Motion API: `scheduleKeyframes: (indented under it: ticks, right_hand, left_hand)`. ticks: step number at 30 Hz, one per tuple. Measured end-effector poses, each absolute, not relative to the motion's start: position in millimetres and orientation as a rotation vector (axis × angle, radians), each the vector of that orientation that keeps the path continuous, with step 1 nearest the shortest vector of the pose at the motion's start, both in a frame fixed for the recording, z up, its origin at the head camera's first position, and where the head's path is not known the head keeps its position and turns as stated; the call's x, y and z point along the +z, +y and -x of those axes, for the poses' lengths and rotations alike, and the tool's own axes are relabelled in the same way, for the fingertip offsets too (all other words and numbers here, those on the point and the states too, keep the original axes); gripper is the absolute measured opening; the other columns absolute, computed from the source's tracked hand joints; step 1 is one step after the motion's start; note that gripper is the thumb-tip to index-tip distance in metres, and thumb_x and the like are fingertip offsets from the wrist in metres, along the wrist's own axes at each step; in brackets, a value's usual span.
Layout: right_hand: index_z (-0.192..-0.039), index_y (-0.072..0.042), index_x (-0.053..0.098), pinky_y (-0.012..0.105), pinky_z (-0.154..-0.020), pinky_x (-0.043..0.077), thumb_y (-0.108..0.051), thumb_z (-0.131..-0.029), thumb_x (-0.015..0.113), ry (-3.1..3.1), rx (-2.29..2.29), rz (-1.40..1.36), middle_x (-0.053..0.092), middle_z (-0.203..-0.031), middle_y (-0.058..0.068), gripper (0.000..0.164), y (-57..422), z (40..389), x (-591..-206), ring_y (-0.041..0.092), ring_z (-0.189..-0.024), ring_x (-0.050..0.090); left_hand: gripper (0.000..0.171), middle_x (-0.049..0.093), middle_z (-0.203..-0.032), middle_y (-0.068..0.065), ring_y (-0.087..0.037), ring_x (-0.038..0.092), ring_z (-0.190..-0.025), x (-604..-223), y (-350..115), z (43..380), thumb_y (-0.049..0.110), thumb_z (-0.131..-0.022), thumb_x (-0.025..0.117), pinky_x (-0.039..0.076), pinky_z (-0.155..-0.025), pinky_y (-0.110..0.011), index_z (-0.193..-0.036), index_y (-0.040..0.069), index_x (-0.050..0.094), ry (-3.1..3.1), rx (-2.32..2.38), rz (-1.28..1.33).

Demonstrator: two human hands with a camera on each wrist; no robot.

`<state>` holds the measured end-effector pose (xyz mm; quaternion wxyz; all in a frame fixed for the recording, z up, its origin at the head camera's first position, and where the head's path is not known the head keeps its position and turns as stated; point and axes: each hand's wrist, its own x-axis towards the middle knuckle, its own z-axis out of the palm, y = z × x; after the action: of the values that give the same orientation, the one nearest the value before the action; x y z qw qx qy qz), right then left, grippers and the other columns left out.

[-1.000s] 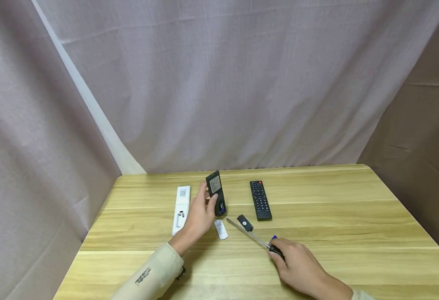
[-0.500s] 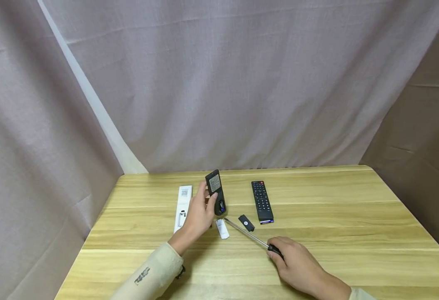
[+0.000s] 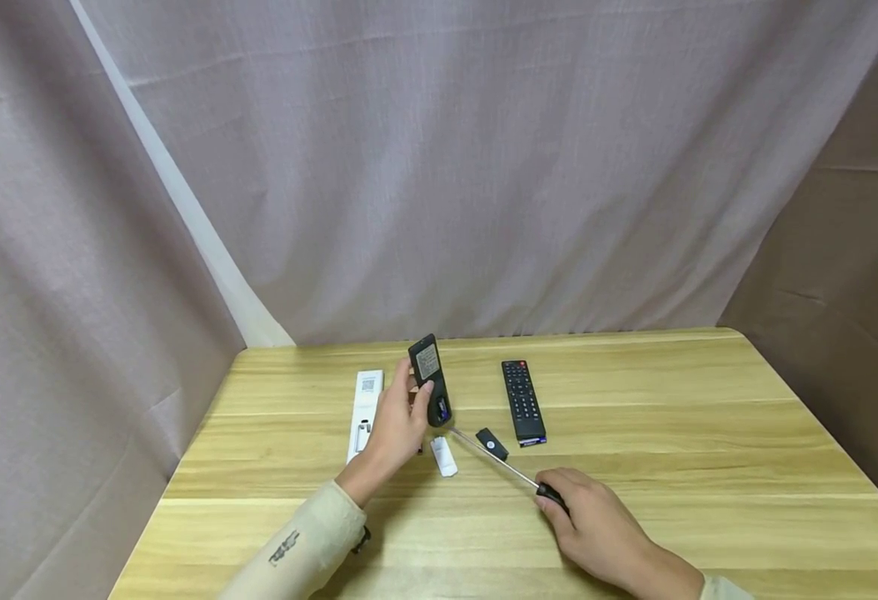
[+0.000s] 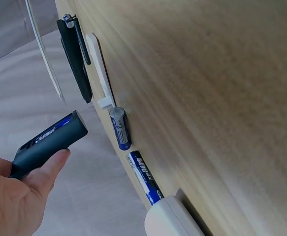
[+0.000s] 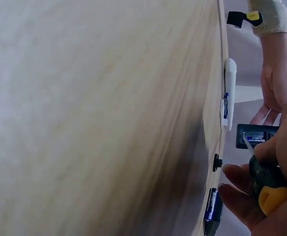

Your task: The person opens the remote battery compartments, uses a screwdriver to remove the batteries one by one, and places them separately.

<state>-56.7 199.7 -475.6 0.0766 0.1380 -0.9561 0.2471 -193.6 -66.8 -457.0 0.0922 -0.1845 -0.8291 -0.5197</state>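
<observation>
While the left hand (image 3: 400, 419) grips a tilted black remote (image 3: 427, 367) above the wooden table (image 3: 671, 417), its back turned toward the head camera, the right hand (image 3: 596, 529) is wrapped round the handle of a screwdriver (image 3: 497, 462). Its tip points toward ten o'clock, just beside the remote's lower end—apart from it in the left wrist view. A blue battery (image 4: 52, 134) shows in the remote's uncovered compartment.

With the held remote as the dial's centre in the head view, a white remote (image 3: 367, 404) lies at eight o'clock, a white cover (image 3: 444, 457) at six, a black cover (image 3: 491, 443) between four and five, and a second black remote (image 3: 523, 398) just past three—a blue-wrapped battery (image 3: 532, 442) at its near end. Two loose batteries (image 4: 120, 129) lie between the white cover and the white remote.
</observation>
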Motion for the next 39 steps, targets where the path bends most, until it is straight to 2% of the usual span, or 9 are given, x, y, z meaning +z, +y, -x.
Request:
scheduleKeyframes:
  ticks: [9, 23, 30, 34, 39]
  right_hand:
    - [-0.115, -0.014, 0.075, 0.033, -0.083, 0.065, -0.013, -0.100, 0.074, -2.867, 0.726, -0.379, 0.076, -0.106, -0.006, 0.016, 198.4, 59.1, -474.6, 0.005, -0.099, 0.070]
    - [-0.110, -0.012, 0.077, 0.034, -0.082, 0.067, -0.007, -0.095, 0.078, -2.763, 0.711, -0.397, 0.076, -0.101, -0.007, 0.015, 197.4, 59.6, -473.3, 0.005, -0.096, 0.071]
    - [-0.112, -0.011, 0.077, 0.029, -0.079, 0.065, -0.013, -0.099, 0.075, -2.798, 0.716, -0.403, 0.076, -0.099, -0.005, 0.013, 195.5, 59.9, -468.6, 0.001, -0.093, 0.067]
    - [-0.112, -0.011, 0.078, 0.031, -0.079, 0.065, -0.012, -0.098, 0.076, -2.788, 0.672, -0.400, 0.077, -0.098, -0.005, 0.014, 193.1, 59.4, -466.6, 0.003, -0.093, 0.070]
    - [-0.109, -0.011, 0.078, 0.027, -0.072, 0.062, -0.010, -0.095, 0.078, -2.760, 0.631, -0.419, 0.074, -0.092, -0.009, 0.015, 190.6, 58.2, -465.6, -0.003, -0.082, 0.064]
  left_hand:
    - [0.045, 0.071, -0.137, -0.028, -0.039, 0.080, -0.103, -456.4, -64.4, 194.0, 0.009, -0.111, 0.054, 0.070, -0.085, -0.037, -0.154, 0.010, 0.042, -2.425, -1.625, 0.541]
    - [0.044, 0.069, -0.138, -0.030, -0.040, 0.080, -0.099, -454.7, -64.4, 198.3, 0.007, -0.110, 0.054, 0.071, -0.075, -0.035, -0.152, 0.013, 0.041, -2.362, -1.822, 0.453]
    - [0.043, 0.068, -0.139, -0.032, -0.043, 0.079, -0.102, -453.8, -61.7, 198.4, 0.004, -0.110, 0.054, 0.071, -0.076, -0.036, -0.151, 0.012, 0.042, -2.325, -1.907, 0.456]
    - [0.042, 0.068, -0.138, -0.032, -0.042, 0.080, -0.099, -453.0, -60.9, 197.5, 0.004, -0.110, 0.053, 0.071, -0.074, -0.037, -0.150, 0.011, 0.042, -2.330, -1.880, 0.460]
    - [0.041, 0.069, -0.137, -0.031, -0.040, 0.080, -0.099, -452.2, -60.2, 195.8, 0.005, -0.110, 0.053, 0.071, -0.075, -0.036, -0.150, 0.012, 0.043, -2.331, -1.854, 0.439]
